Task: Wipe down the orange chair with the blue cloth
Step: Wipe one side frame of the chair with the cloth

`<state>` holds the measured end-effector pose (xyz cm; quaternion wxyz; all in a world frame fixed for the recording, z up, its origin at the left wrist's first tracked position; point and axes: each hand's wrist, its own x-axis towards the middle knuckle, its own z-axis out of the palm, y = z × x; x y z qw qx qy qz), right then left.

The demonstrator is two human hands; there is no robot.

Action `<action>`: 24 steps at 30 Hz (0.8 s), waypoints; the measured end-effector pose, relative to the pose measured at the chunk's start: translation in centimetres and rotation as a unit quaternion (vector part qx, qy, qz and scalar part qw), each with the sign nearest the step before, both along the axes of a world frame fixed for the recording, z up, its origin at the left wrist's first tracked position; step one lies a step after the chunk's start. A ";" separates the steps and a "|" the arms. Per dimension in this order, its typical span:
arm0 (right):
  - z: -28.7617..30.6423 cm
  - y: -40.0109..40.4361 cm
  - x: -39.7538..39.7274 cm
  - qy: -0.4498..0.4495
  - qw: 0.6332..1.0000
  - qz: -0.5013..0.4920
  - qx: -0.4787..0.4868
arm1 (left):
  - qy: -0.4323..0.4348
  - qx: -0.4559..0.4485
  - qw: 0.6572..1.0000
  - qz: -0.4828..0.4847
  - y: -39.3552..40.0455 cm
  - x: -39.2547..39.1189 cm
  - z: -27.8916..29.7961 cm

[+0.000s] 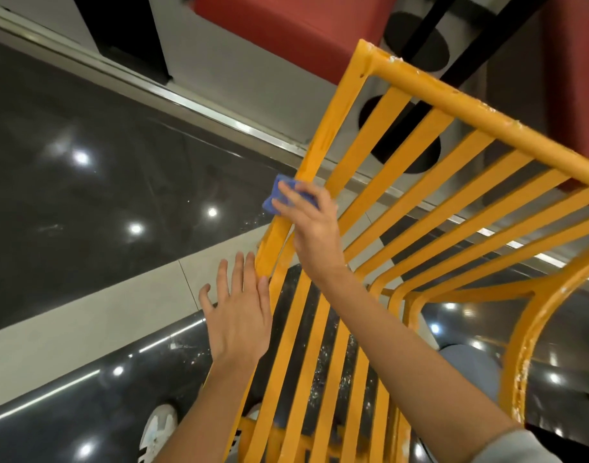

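Note:
The orange slatted metal chair [420, 182] fills the right half of the view, its backrest slats running up to a top bar flecked with white. My right hand [311, 225] presses the folded blue cloth [277, 195] against the chair's left side rail, fingers curled over the cloth. My left hand [236, 312] is lower down, fingers spread and straight, fingertips touching the same rail where backrest meets seat. Most of the cloth is hidden under my fingers.
Glossy dark floor tiles [86, 195] with light reflections lie left of the chair, crossed by a pale tile band and a metal strip. Red cushioned seats [286, 31] and black table legs stand beyond the chair. My white shoe [158, 429] shows at the bottom.

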<state>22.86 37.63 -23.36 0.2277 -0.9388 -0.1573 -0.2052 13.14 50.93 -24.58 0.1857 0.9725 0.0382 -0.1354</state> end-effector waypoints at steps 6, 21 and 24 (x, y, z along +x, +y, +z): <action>0.5 -2.4 -0.3 0.010 1.000 0.007 -0.014 | 0.011 -0.001 1.000 -0.007 -0.1 0.2 0.3; 0.6 1.2 -2.4 0.078 0.996 0.027 -0.031 | 0.009 -0.011 1.000 0.005 0.0 0.0 0.2; 1.0 -0.1 -2.0 0.072 0.995 0.047 -0.041 | 0.005 -0.011 1.000 0.007 -0.1 0.1 0.2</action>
